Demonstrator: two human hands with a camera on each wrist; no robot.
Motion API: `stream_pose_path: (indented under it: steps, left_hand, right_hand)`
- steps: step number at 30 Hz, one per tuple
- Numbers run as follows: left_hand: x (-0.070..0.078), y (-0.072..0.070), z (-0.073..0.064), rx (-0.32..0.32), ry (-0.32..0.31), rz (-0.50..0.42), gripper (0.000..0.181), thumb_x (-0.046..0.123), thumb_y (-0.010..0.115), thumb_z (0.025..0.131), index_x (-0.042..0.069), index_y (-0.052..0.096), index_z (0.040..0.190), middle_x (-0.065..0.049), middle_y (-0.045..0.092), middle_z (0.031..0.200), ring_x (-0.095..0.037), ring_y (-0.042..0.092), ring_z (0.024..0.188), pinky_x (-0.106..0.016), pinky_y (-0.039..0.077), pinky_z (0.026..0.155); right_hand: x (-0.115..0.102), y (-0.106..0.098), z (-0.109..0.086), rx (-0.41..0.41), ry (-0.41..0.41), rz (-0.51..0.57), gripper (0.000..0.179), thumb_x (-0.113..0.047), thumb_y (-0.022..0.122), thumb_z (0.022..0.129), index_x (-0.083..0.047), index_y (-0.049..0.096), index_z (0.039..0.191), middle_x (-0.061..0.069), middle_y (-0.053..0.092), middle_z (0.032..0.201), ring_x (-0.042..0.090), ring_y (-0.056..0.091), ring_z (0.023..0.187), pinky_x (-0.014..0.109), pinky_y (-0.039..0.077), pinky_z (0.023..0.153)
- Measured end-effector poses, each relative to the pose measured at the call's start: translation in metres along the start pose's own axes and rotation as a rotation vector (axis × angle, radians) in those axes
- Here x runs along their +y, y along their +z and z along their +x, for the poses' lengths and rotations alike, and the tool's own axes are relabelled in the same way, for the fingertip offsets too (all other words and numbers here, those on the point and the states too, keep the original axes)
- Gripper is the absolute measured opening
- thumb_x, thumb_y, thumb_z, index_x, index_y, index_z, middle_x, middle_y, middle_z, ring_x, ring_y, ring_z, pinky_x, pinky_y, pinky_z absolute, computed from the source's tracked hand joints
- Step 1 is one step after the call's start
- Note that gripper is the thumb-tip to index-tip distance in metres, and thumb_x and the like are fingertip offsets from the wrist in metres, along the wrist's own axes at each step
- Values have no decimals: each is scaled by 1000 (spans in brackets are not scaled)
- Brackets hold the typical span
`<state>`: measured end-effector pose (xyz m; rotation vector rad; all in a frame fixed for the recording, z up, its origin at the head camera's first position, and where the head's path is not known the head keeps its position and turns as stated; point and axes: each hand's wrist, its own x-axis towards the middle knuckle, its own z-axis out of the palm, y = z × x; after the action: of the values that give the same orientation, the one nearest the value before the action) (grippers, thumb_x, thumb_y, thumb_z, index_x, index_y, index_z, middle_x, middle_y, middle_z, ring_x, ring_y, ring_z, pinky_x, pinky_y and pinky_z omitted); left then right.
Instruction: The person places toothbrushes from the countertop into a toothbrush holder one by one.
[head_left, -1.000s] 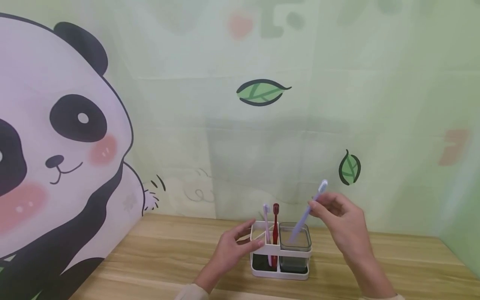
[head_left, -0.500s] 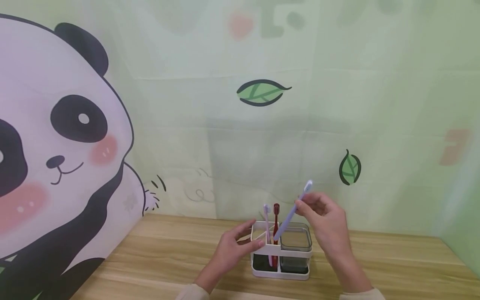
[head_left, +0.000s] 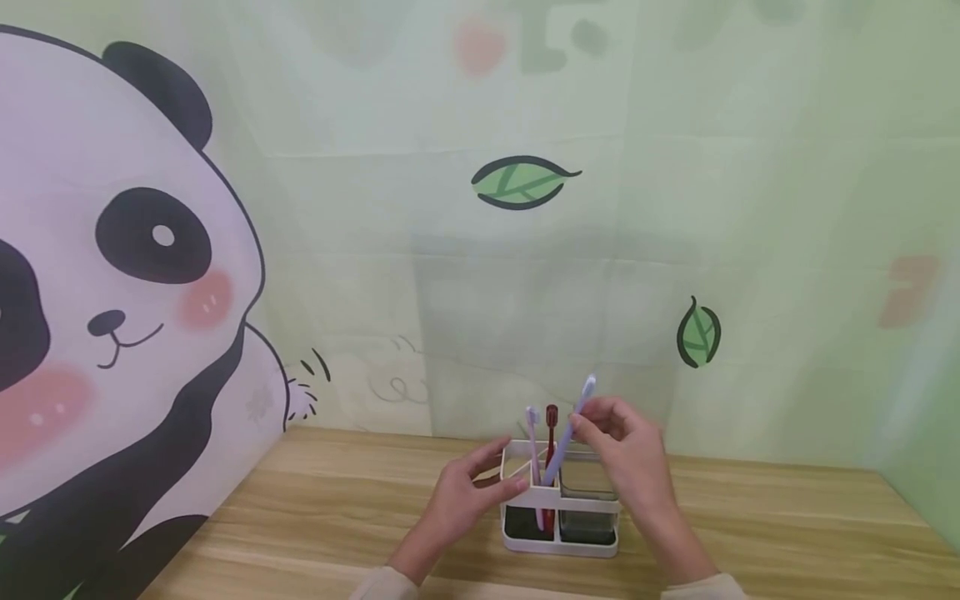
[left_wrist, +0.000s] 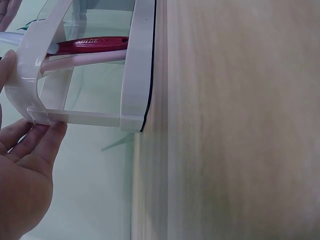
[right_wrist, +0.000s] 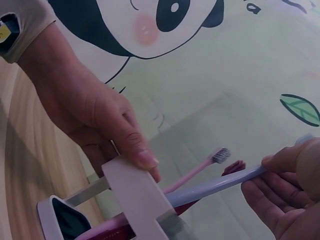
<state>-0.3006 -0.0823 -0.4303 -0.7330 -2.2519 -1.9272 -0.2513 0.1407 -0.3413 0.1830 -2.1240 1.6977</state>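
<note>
A white toothbrush holder (head_left: pixel 540 498) stands on the wooden table. My left hand (head_left: pixel 459 498) grips its left end, thumb on the front band and fingers behind. My right hand (head_left: pixel 628 454) pinches a light-blue toothbrush (head_left: pixel 566 442) near its bristle head. The brush slants, with its lower end inside the holder's upper frame beside a red toothbrush (head_left: pixel 552 425). A pink toothbrush (head_left: pixel 533 429) leans just left of the red one. In the left wrist view, the blue handle's tip (left_wrist: pixel 53 48) shows just past the frame, above the dark base pad.
A clear grey cup (head_left: pixel 588 527) sits in the holder's right bay, partly behind my right hand. Behind the table (head_left: pixel 787 525) hangs a pale green cloth (head_left: pixel 337 208) printed with a panda (head_left: pixel 150 350) and leaves.
My right hand has moved left and slightly down with the light-blue toothbrush. Its lower end has passed from over the cup into the toothbrush section. My left hand has stayed on the holder.
</note>
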Motion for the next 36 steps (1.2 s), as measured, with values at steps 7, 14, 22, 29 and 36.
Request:
stream_pose_path:
  steps: [7,14,22,29,36]
  left_hand:
    - [2,0,0,-4,-4,-7,65,17,83,96,-5,55,151,-26,58,148,-43,58,135,-44,56,105]
    - [4,0,0,-4,-13,-6,66,18,83,96,-5,54,151,-26,58,147,-44,58,134,-44,57,104]
    - [3,0,-1,-7,-4,-19,66,17,83,96,-5,54,151,-27,59,147,-45,58,134,-43,57,104]
    - [2,0,0,-8,-8,-15,66,18,83,96,-4,55,151,-27,60,146,-44,58,134,-44,57,104]
    - [3,0,-1,-10,-4,-15,66,18,83,96,-5,54,151,-28,60,145,-44,58,135,-44,56,105]
  right_hand:
    - [10,5,-1,-25,20,-38,18,-11,77,100,0,71,113,9,75,106,22,72,96,22,58,84]
    - [13,7,-2,-51,59,-48,16,-7,77,99,1,71,111,10,75,106,26,72,104,31,60,93]
    - [21,9,-2,-102,84,-7,15,-3,77,96,4,71,109,11,75,101,26,73,99,31,65,84]
    - [23,8,-3,-127,94,-66,14,-8,79,96,1,73,105,7,76,98,25,74,95,40,65,85]
    - [24,10,-4,-145,95,-73,8,0,78,94,1,72,99,7,75,94,24,73,92,36,66,82]
